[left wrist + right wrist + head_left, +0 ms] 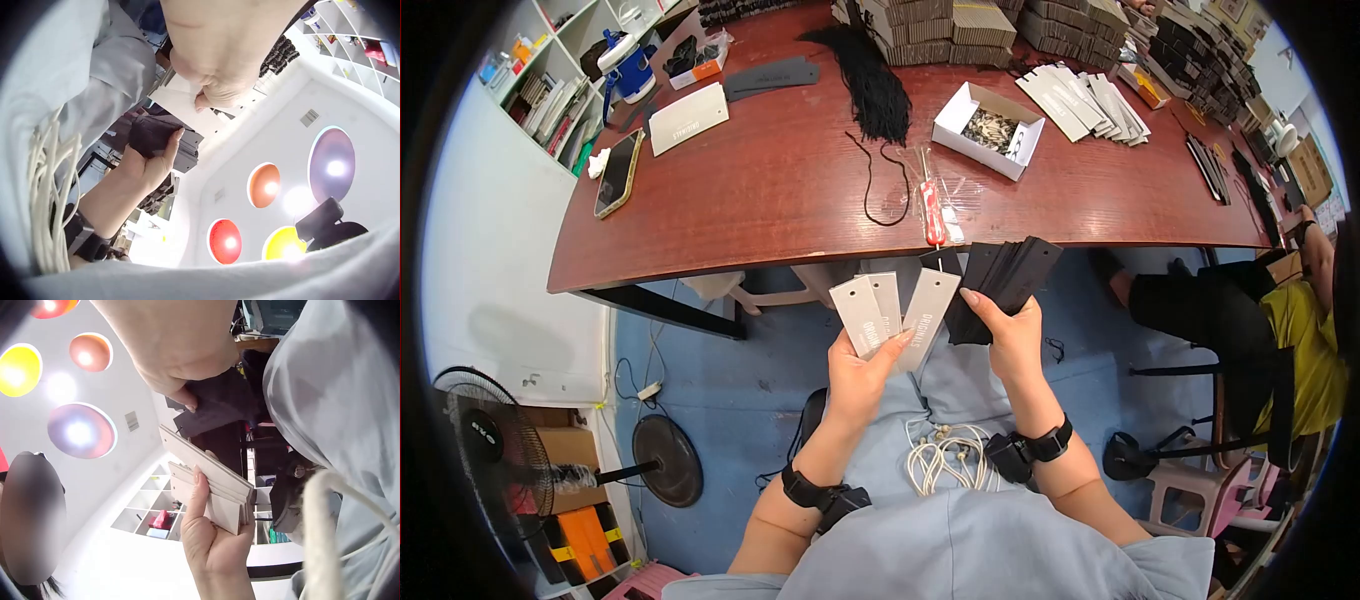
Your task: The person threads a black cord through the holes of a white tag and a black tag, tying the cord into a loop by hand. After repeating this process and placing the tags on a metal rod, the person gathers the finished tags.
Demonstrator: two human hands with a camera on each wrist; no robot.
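In the head view my left hand (pixel 860 375) holds a few fanned pale grey hang tags (pixel 927 310), thumb on top. They are printed "ORIGINALS" and have a punched hole near one end. To their right, my right hand (pixel 1012 340) grips a thick fanned stack of black tags (pixel 1000 280), its thumb across their face. A single black piece (pixel 941 261) shows between the two bunches, close to the table edge. The left wrist view shows the black stack (pixel 153 134) in the right hand; in the right wrist view, the pale tags (pixel 209 481) sit between left thumb and fingers.
On the red-brown table (pixel 770 200) lie a red-handled tool (pixel 931 210), a white box of small parts (pixel 990 130), black cords (pixel 870 90), loose pale tags (pixel 1085 103) and a phone (pixel 619 175). Tag stacks (pixel 940 30) stand behind. A seated person (pixel 1305 330) is at right.
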